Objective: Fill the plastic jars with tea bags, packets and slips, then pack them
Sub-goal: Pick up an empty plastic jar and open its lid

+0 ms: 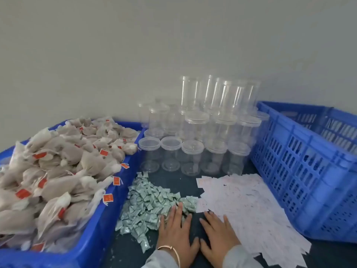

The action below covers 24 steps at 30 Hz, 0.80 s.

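Several clear plastic jars point(193, 151) stand stacked against the wall at the back of the dark table. Beige tea bags point(58, 167) with red tags fill a blue bin point(100, 225) on the left. A heap of small green-white packets point(148, 204) lies in front of the jars, and white paper slips point(245, 207) are spread to its right. My left hand point(175, 229) lies flat with straight fingers on the near edge of the packet heap. My right hand point(218, 235) lies flat, fingers touching the edge of the slips. Neither holds anything.
A large blue slatted crate point(309, 171) stands at the right, close to the slips. A plain grey wall rises behind the jars. A strip of dark table point(195, 227) shows between my hands.
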Each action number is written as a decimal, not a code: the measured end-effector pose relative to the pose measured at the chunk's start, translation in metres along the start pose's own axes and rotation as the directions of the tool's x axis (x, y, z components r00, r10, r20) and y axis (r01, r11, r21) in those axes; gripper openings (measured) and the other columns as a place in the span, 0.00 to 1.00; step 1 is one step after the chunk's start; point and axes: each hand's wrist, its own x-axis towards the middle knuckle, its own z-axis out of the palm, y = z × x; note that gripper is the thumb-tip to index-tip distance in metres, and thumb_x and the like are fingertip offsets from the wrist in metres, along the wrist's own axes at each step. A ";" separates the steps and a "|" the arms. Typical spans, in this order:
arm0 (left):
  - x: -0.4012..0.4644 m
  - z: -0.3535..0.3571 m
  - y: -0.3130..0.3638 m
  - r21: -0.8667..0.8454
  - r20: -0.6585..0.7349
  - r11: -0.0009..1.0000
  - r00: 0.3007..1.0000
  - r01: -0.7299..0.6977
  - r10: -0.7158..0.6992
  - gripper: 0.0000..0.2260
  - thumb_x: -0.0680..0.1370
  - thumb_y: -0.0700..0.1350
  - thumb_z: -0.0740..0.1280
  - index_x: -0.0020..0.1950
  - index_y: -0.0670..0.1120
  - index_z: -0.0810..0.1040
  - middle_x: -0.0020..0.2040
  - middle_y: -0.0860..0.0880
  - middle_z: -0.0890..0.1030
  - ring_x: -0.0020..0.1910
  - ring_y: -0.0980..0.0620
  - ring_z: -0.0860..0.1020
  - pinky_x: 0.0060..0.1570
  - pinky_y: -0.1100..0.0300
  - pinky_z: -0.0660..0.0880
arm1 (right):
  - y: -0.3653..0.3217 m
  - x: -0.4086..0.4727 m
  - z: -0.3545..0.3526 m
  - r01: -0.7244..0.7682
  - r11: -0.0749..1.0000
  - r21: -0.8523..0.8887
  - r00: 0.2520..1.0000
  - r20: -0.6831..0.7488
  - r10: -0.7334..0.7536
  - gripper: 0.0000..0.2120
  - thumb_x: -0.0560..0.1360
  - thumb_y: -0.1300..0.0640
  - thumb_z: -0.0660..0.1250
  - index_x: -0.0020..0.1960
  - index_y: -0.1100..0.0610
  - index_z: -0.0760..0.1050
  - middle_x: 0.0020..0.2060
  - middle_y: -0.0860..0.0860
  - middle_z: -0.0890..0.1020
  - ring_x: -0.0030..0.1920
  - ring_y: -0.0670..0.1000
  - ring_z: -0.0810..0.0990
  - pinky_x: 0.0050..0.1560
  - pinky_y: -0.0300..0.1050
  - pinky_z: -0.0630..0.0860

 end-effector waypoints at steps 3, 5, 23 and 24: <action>0.001 0.006 -0.001 -0.005 0.017 1.000 1.000 -0.010 0.010 0.31 0.77 0.59 0.53 0.78 0.53 0.49 0.76 0.50 0.33 0.75 0.50 0.35 0.71 0.45 0.35 | -0.006 0.003 -0.023 -0.045 0.986 -0.161 0.980 -0.201 0.012 0.33 0.66 0.40 0.69 0.67 0.56 0.75 0.70 0.55 0.71 0.71 0.49 0.68 0.73 0.51 0.38; 0.002 0.011 -0.005 -0.022 -0.029 1.000 1.000 -0.006 0.006 0.31 0.76 0.60 0.53 0.77 0.53 0.49 0.76 0.51 0.33 0.75 0.51 0.35 0.71 0.45 0.35 | -0.006 0.019 -0.042 0.001 1.000 -0.012 0.971 -0.237 -0.004 0.31 0.75 0.46 0.62 0.75 0.54 0.60 0.76 0.51 0.57 0.76 0.48 0.53 0.74 0.48 0.36; 0.003 0.013 -0.002 0.163 -0.284 0.983 0.950 -0.087 0.132 0.18 0.61 0.70 0.67 0.38 0.59 0.84 0.51 0.52 0.84 0.48 0.55 0.83 0.55 0.52 0.75 | -0.028 0.218 -0.167 -0.230 0.513 0.827 0.545 -0.327 0.772 0.53 0.65 0.40 0.76 0.77 0.58 0.50 0.74 0.57 0.59 0.74 0.58 0.57 0.71 0.53 0.58; 0.004 0.023 -0.003 0.186 -0.233 0.976 0.960 -0.113 0.156 0.16 0.72 0.64 0.60 0.38 0.58 0.84 0.48 0.53 0.84 0.47 0.55 0.83 0.64 0.54 0.67 | -0.028 0.223 -0.167 -0.234 0.504 0.831 0.528 -0.327 0.784 0.53 0.64 0.40 0.76 0.77 0.58 0.50 0.74 0.58 0.59 0.74 0.59 0.57 0.71 0.54 0.58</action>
